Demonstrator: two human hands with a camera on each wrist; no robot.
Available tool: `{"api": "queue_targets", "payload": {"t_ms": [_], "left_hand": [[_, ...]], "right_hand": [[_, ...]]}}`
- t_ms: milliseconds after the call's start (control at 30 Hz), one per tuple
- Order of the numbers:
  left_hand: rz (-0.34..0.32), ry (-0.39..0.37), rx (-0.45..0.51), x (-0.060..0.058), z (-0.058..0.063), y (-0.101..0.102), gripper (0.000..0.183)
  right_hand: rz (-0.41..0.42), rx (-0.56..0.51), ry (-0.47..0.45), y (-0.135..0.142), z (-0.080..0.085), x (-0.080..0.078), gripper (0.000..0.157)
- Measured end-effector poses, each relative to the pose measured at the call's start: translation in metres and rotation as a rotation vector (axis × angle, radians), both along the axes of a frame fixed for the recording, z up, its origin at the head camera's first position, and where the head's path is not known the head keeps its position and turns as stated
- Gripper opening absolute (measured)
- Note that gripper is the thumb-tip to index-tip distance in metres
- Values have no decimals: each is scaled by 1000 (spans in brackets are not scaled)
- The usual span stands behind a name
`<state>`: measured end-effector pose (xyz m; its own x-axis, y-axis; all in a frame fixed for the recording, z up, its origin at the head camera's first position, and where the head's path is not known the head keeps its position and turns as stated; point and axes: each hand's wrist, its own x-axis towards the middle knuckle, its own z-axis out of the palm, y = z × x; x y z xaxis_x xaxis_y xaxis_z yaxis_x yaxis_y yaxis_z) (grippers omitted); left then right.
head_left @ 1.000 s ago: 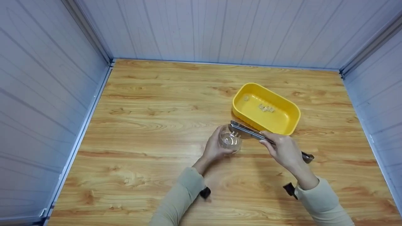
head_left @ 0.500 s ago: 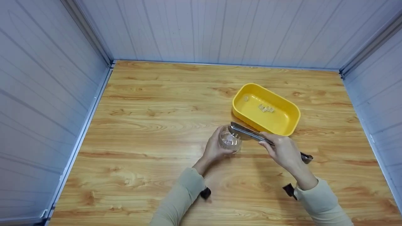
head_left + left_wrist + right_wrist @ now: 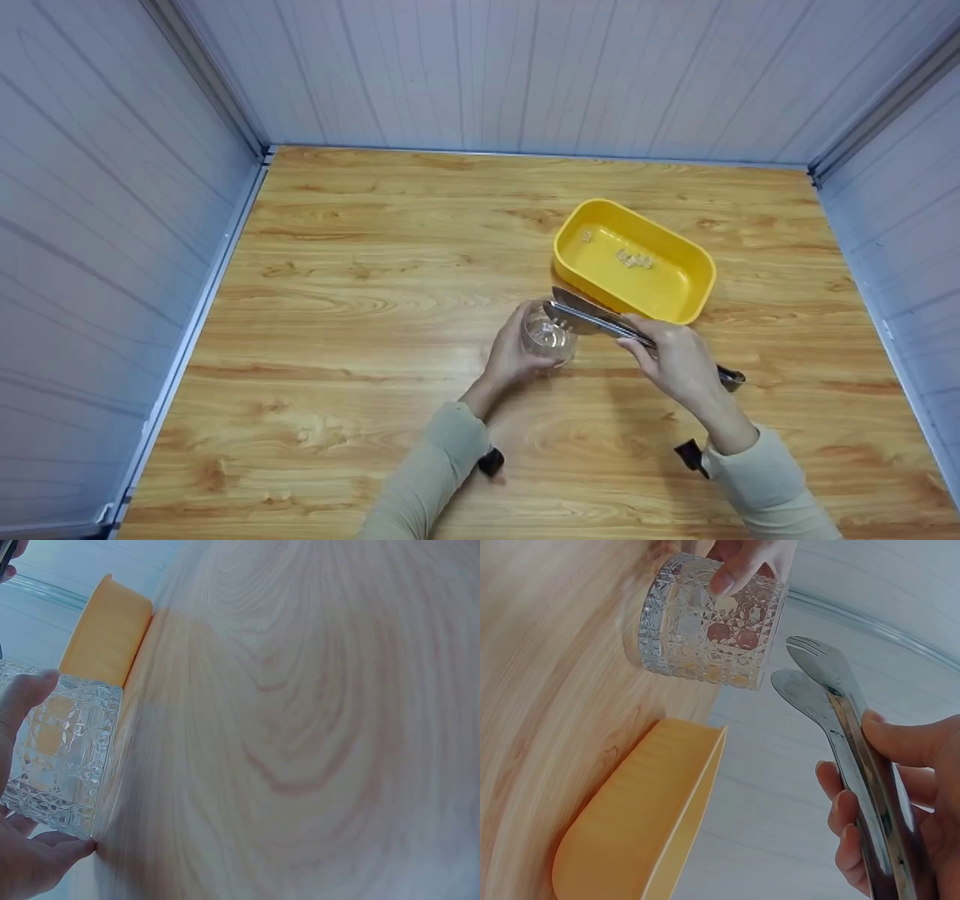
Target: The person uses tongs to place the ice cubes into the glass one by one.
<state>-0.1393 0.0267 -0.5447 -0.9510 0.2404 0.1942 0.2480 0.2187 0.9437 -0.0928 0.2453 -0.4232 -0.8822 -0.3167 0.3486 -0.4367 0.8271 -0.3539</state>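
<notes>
My left hand [image 3: 511, 351] grips a clear cut-glass tumbler [image 3: 551, 341] around its side, and the glass stands on the table. In the left wrist view the thumb and fingers wrap the patterned wall of the tumbler [image 3: 64, 754]. My right hand [image 3: 681, 361] holds metal serving tongs [image 3: 600, 319], one end forked and the other spoon-shaped. Their tips hang at the glass's rim in the head view. From the right wrist view, the tips of the tongs [image 3: 821, 671] stand slightly apart, and nothing shows between them.
A yellow rectangular tub [image 3: 664, 292] stands just beyond the right hand, with several small clear cubes [image 3: 636, 259] inside and one more [image 3: 587, 235] near its left end. Pale panel walls [image 3: 465, 75] enclose the wooden table [image 3: 337, 315] at the back and sides.
The two arms of the tongs have spread a little apart over the glass. Both hands stay almost where they were, and the tub and tumbler have not moved.
</notes>
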Motion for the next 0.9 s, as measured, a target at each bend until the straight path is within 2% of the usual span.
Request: {"api": "queue_targets", "payload": {"t_ms": [333, 900], "left_hand": [[9, -10, -10, 1, 0, 0, 91], [21, -38, -23, 3, 1, -1, 93]], "right_hand": [[16, -64, 14, 4, 0, -2, 36], [-44, -72, -13, 17, 4, -5, 40]]}}
